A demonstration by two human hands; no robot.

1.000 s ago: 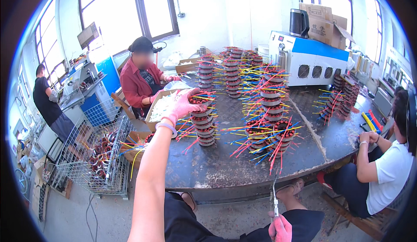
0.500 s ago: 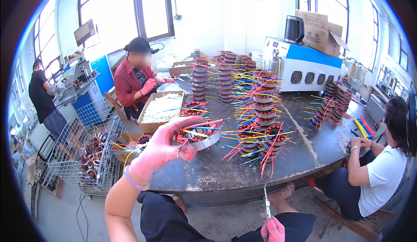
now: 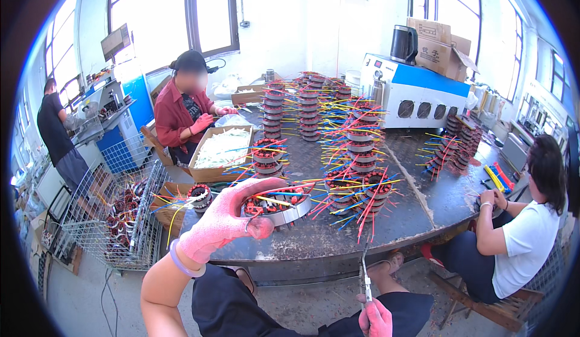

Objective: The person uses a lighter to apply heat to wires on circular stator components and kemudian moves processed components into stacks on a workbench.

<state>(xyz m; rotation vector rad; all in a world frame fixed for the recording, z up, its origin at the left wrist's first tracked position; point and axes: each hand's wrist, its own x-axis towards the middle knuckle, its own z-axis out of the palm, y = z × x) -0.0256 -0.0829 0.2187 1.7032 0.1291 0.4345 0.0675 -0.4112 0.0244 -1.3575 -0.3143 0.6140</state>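
Note:
My left hand (image 3: 226, 219), in a pink glove, is raised over the near edge of the table. Its fingers and thumb grip a motor stator (image 3: 290, 216), a silver ring with red windings and red and yellow wires inside. My right hand (image 3: 376, 319), also gloved in pink, is low at the bottom edge, above my lap. It is closed around a slim tool (image 3: 366, 279) with a white part and a thin metal tip pointing up; its exact kind is unclear. The tool's tip is well apart from the stator in my left hand.
Stacked stators (image 3: 362, 149) with loose coloured wires fill the middle of the dark table (image 3: 302, 240). A carton of white strips (image 3: 220, 149) stands near a person in red. A wire basket (image 3: 118, 216) is at left; another person sits at right. Behind stands a blue-and-white machine (image 3: 417, 95).
The view has shifted slightly. The stator in my left hand is turned a little, its wires pointing more to the right. My right hand keeps its hold on the tool.

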